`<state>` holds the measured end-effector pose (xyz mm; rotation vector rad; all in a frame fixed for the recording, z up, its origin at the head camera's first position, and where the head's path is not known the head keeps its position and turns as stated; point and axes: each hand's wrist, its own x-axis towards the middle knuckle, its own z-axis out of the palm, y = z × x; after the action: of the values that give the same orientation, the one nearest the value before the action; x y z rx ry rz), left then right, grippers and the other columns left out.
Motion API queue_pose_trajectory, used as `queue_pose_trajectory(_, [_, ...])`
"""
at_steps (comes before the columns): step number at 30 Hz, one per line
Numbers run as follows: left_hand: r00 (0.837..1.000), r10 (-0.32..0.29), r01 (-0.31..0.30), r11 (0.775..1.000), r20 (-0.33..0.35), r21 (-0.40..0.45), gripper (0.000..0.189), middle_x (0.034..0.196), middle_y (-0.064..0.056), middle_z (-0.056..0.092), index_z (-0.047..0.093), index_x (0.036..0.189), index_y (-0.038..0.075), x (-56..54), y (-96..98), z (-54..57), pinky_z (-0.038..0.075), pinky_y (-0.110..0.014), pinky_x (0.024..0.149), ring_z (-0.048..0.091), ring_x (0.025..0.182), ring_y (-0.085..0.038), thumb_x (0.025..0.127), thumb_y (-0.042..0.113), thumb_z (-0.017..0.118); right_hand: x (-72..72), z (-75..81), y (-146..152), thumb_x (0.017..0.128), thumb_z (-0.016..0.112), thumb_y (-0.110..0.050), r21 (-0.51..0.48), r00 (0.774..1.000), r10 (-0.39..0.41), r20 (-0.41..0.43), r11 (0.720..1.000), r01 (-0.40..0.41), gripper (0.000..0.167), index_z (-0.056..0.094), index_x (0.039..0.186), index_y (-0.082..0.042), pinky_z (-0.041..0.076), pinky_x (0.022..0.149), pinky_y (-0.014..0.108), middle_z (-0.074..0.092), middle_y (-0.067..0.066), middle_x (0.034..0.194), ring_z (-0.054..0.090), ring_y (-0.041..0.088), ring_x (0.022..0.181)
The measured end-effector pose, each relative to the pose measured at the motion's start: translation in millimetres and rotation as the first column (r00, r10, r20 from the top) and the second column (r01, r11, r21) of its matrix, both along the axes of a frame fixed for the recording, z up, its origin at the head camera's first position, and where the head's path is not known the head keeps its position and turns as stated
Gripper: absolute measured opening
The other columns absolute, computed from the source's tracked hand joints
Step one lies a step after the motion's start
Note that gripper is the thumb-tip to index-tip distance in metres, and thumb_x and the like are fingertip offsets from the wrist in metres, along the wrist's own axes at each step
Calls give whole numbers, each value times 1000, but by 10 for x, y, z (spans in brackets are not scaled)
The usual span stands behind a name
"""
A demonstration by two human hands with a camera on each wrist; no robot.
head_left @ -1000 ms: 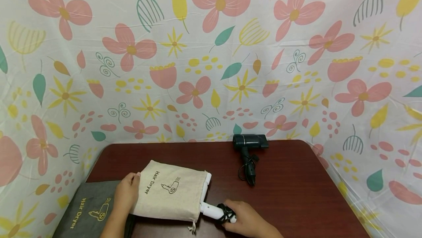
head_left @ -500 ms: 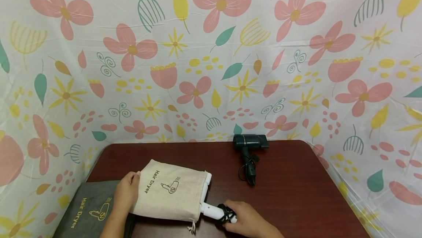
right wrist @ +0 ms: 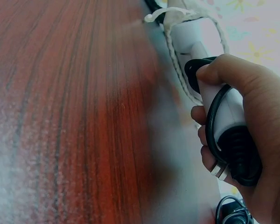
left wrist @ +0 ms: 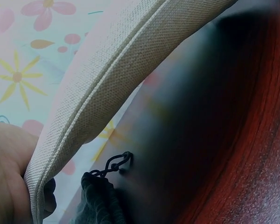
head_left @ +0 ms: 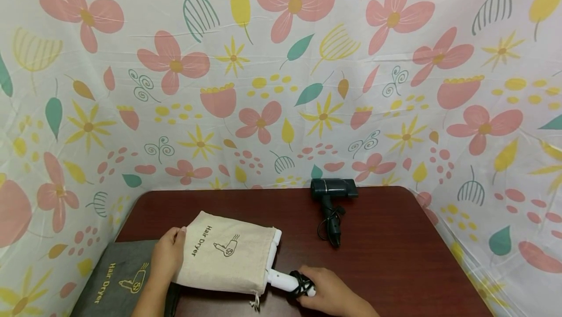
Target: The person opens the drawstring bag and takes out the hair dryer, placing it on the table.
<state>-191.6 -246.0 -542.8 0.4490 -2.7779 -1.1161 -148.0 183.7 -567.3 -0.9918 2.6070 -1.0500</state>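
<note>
A cream cloth pouch (head_left: 237,258) printed "Hair Dryer" is held above the table by its closed end, the cloth pinched between thumb and fingers of my left hand (head_left: 168,254). Inside it lies most of a white hair dryer (right wrist: 231,109); its white edge and handle stick out of the mouth on the right. My right hand (head_left: 329,290) grips that handle near its end, where a black cord (head_left: 302,284) is wound round it. The wrist view on the right shows the plug prongs by the fingers. From the pouch's mouth dangles a drawstring (head_left: 256,302).
A dark hair dryer (head_left: 332,209) with its cord wrapped lies at the back right of the dark red table (head_left: 395,258). A grey pouch (head_left: 114,278) with yellow print lies at the front left, partly under my left forearm. Floral fabric (head_left: 281,88) hangs behind and at the sides.
Almost nothing differs. The cream pouch's closed end has risen very slightly with my left hand, while the right hand keeps its hold on the handle.
</note>
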Motion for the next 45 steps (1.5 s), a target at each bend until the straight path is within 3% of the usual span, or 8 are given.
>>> queue_pose_trajectory(11, [999, 25, -25, 1000, -38, 2, 48, 79, -10, 58, 64, 109, 7, -6, 12, 6, 37, -34, 62, 51, 68, -22, 108, 47, 36, -32, 2, 6, 81, 77, -23, 16, 999, -29, 28, 999, 28, 31, 64, 108, -27, 46, 64, 16, 62, -21, 89, 52, -8, 73])
queue_pose_trajectory(21, [999, 37, -38, 999, -40, -19, 47, 89, -12, 66, 65, 113, 7, 4, -1, 3, 40, -35, 65, 57, 75, -25, 108, 45, 38, -31, -4, 17, 81, 78, -24, 17, 1000, -20, 2, 1000, 20, 32, 63, 108, -29, 46, 64, 16, 61, -21, 89, 52, -8, 73])
queue_pose_trajectory(45, [997, 45, -46, 999, -56, -17, 38, 82, -10, 64, 66, 109, 7, 2, -40, -14, 40, -35, 65, 56, 73, -24, 108, 38, 43, -20, 26, 19, 81, 78, -23, -18, 1000, -6, -5, 1000, 6, 31, 63, 107, -31, 45, 64, 16, 61, -21, 88, 51, -8, 72])
